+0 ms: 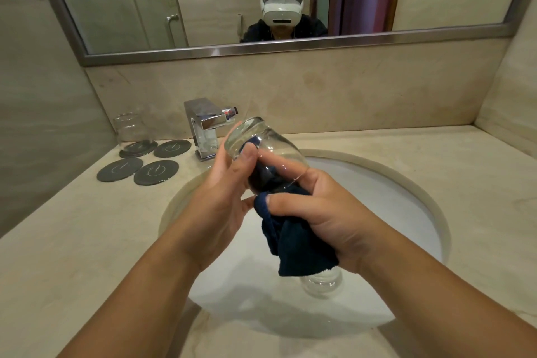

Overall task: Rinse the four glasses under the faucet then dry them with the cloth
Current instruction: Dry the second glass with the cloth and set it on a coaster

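While both forearms reach in from the bottom edge over the sink (418,212), the nearest thing in the basin is a clear glass (321,283) on the white bottom, partly hidden under the hanging corner of the cloth (302,244); can't tell if it's upright or on its side. Cloth is dark blue & bunched, held in the R hand (322,215): fingers curled round it, thumb pressed along its top edge, loose end hanging below the palm. Other end of the cloth is stuffed into the mouth of the held glass (261,148), dark wad showing thru the wall. That glass is up in the air over the basin, tilted, base pointing up & away toward the faucet (207,122), mouth toward the R hand. L hand (229,183) grips it from the left, thumb across the near wall, fingers wrapped round the far side. Faucet is chrome, at the rear rim. Left of it on the counter (58,241), four grey round coasters (156,172) in a 2x2 group; a third glass (130,131) stands on the back-left one, looks mouth-down. Behind, the mirror (203,49) shows the person w/ a white headset
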Tool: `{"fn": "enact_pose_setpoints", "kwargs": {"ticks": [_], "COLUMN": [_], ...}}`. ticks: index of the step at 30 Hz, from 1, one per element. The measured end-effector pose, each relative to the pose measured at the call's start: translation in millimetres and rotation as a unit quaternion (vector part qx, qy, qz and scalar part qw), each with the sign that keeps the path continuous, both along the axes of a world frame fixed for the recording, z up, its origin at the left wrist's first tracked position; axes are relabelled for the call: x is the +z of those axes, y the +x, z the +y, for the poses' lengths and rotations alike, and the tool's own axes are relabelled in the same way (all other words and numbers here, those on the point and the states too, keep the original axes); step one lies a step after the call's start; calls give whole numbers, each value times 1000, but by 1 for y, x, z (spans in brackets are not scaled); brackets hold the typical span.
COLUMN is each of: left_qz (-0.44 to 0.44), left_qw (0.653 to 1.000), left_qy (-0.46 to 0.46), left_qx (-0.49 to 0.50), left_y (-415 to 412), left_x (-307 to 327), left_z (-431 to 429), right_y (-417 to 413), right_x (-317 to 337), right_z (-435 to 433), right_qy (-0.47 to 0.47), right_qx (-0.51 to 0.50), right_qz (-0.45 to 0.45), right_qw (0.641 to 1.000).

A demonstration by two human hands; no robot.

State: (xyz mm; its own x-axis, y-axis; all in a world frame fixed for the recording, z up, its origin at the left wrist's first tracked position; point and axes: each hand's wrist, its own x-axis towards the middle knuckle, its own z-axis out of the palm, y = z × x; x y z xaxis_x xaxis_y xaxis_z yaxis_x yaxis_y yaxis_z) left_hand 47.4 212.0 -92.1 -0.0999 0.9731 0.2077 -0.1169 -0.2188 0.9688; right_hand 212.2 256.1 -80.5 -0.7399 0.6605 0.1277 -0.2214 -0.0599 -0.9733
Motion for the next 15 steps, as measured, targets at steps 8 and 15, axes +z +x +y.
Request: {"fn": "enact_pose_setpoints", "kwargs": {"ticks": [8, 15], "left_qz": [-10, -9], "left_qw": [1000, 999], "left_qy": [17, 30], "left_qx": [-13, -22], "left_y": [-3, 2], "left_x": [0, 5], "left_z": [0, 0], "right_y": [0, 1], "right_x": [0, -2], "right_z": [0, 3], "right_qy": [-100, -105], "right_qx": [38, 57], "right_qz": [84, 106], "right_qw": [991, 987]}}
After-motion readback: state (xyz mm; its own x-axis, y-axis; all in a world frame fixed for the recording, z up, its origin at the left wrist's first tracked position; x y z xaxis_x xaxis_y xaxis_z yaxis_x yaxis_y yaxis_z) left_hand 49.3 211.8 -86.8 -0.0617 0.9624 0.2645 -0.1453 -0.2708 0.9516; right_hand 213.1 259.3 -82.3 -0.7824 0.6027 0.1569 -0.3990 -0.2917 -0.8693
